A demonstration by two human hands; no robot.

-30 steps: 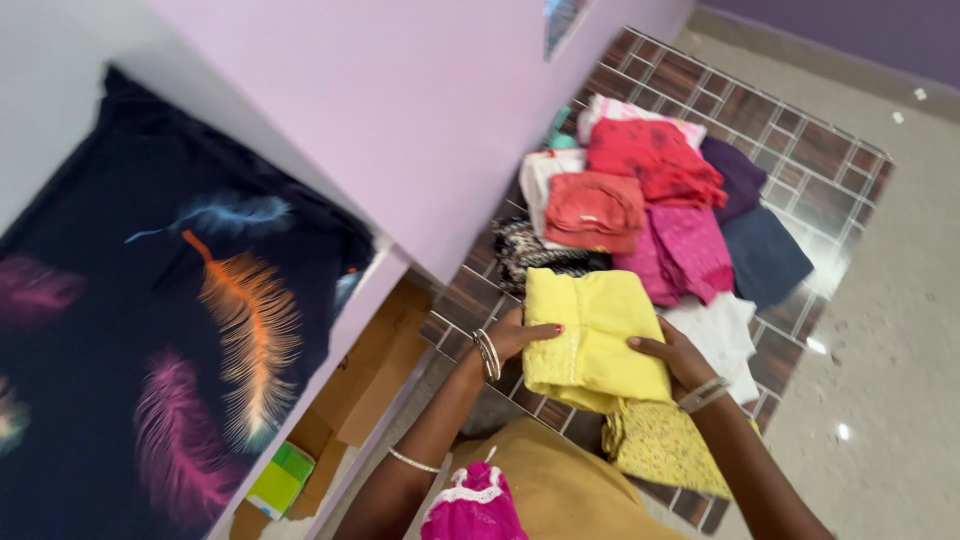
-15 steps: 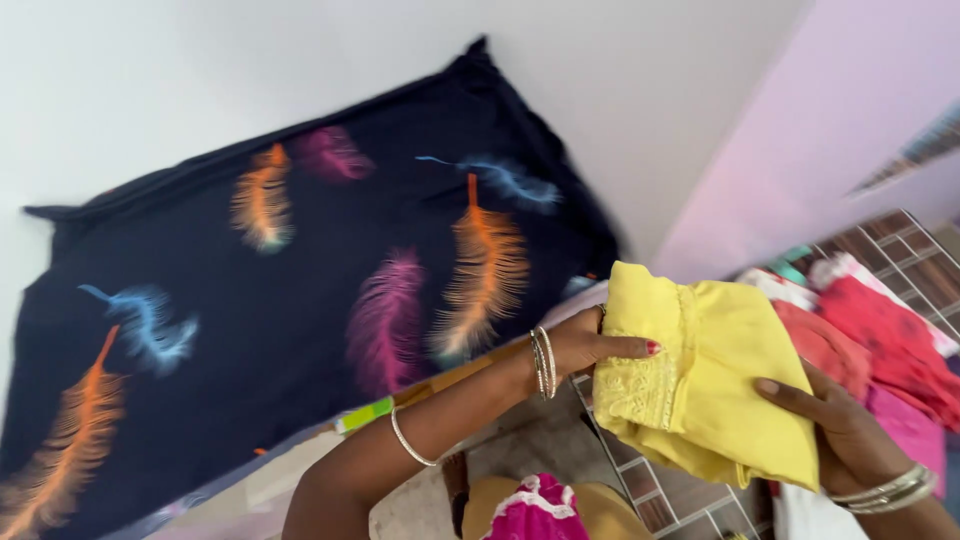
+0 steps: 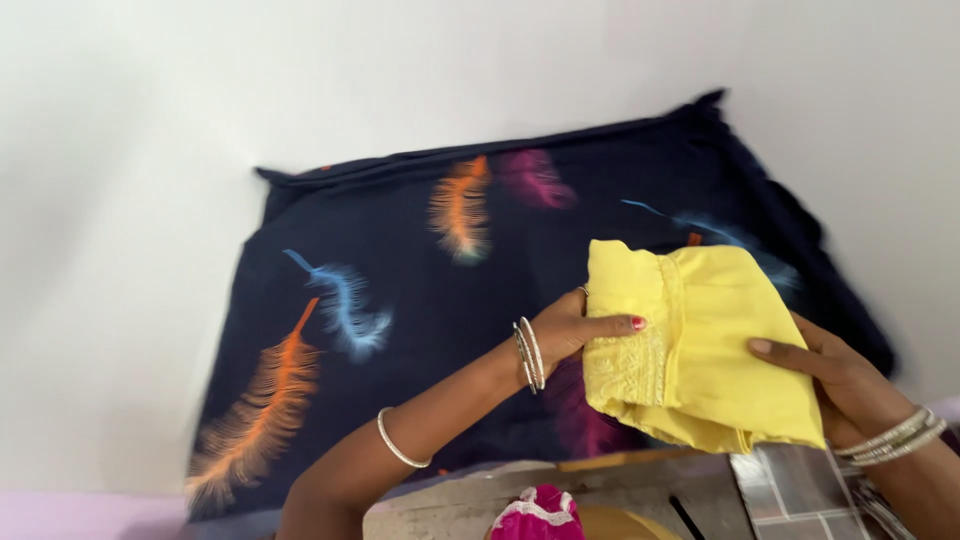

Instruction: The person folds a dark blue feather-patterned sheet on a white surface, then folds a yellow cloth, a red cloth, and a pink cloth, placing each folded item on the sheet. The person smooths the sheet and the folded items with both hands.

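Note:
A folded yellow garment [image 3: 700, 350] with lace trim hangs in the air between both hands. My left hand [image 3: 580, 330] grips its left edge, thumb on top. My right hand [image 3: 835, 385] holds its right side from underneath. Directly behind the garment lies a dark navy cloth [image 3: 420, 290] printed with orange, blue and pink feathers, spread flat on a white surface [image 3: 150, 200]. Bangles circle both wrists.
A brown tiled floor [image 3: 790, 490] shows at the lower right. A bit of bright pink fabric with white trim [image 3: 535, 510] sits at the bottom edge, over mustard-coloured cloth. A pale purple ledge [image 3: 80, 515] runs along the bottom left.
Both hands lifted the yellow garment off the floor pile and carried it left, over the feather-print cloth. The view swung left, so the heap of clothes left the frame.

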